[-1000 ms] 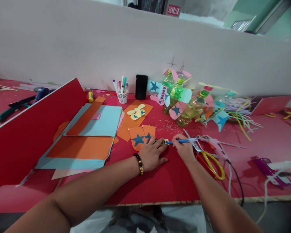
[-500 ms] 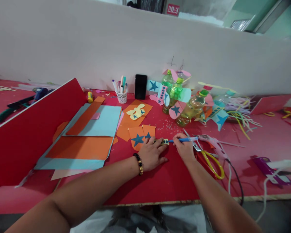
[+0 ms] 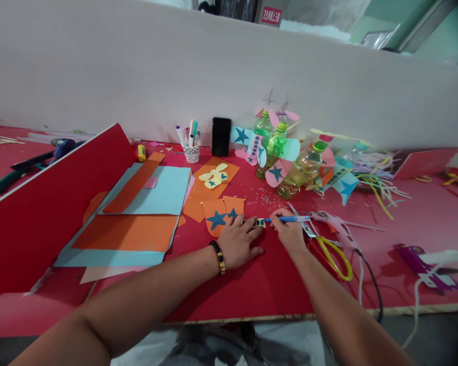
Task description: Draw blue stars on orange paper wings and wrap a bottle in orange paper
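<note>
My left hand [image 3: 241, 240] lies flat on the red table, fingers stretched out, pressing down a small yellow paper strip [image 3: 261, 222] with dark dots. Part of that strip is hidden under the fingers. My right hand [image 3: 288, 233] pinches a blue marker [image 3: 290, 219], whose tip meets the right end of the strip. Just beyond my left hand are orange paper pieces [image 3: 213, 208] with blue stars. Behind them, yellow cut-outs [image 3: 213, 176] with small blue stars rest on an orange sheet [image 3: 198, 203].
Scissors [image 3: 330, 249] and a pink glue gun [image 3: 339, 229] lie right of my right hand. Decorated plastic bottles [image 3: 301, 165] stand behind. A pen cup [image 3: 191, 152] and black phone [image 3: 222, 136] are at the back. Coloured sheets [image 3: 125, 233] and a red board [image 3: 57, 213] occupy the left.
The right hand and marker have shifted very slightly left along the strip. My left hand stays in place.
</note>
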Demonstrator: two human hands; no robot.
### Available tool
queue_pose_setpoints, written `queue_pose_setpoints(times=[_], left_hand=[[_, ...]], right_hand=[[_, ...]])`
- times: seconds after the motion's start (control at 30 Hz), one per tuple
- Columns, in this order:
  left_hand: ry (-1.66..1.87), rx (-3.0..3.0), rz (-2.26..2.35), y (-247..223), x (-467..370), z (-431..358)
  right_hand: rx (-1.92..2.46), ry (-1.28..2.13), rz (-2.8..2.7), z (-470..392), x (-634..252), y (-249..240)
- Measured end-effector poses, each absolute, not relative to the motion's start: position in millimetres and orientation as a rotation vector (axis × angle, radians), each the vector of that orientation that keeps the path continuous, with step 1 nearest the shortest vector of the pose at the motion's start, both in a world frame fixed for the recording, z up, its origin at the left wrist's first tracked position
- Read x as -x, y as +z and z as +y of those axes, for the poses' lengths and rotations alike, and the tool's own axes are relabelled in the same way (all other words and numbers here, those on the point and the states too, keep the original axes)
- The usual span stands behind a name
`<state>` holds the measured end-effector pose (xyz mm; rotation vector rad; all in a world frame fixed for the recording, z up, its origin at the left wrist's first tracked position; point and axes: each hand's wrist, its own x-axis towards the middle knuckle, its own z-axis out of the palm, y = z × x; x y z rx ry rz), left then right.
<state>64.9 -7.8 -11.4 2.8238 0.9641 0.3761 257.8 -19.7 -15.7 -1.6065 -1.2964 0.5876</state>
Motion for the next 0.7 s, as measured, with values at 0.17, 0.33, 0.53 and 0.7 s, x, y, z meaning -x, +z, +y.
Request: queue_pose_setpoints(times=[0.17, 0.33, 0.53, 0.7], left_hand=[[0.366, -2.821, 0.959, -11.7, -65.1, -7.9], [0.362, -2.828, 0.964, -11.4, -64.7, -7.9], [0.369, -2.835, 0.963, -12.1, -65.1, -7.5], [0.372, -2.836, 0.963, -10.8, -64.9, -7.8]], right_hand=[[1.599, 0.586, -1.284, -19.6, -258.5, -15.9], [1.604, 0.587, -1.276, -19.4, -258.1, -15.7], [1.597, 0.59, -1.299, -19.7, -257.3, -16.2], [1.59, 0.613, -1.29, -20.1, -257.9, -16.5]])
